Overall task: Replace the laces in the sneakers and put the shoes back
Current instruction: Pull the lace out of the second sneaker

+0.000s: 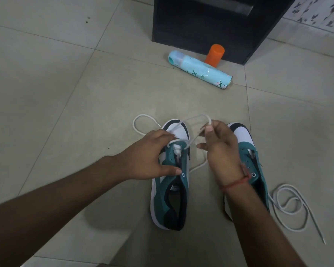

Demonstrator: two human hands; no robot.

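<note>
Sneakers sit side by side on the tiled floor [66,93] in my head view: the left sneaker [172,182] and the right sneaker [248,151]. My left hand [150,157] rests on the left sneaker, thumb by an eyelet, grip spread. My right hand [220,151] pinches the white lace [193,120] threaded through that shoe. A second lace [297,205] lies loose at right. A spray can [199,70] lies near a dark cabinet [210,26].
</note>
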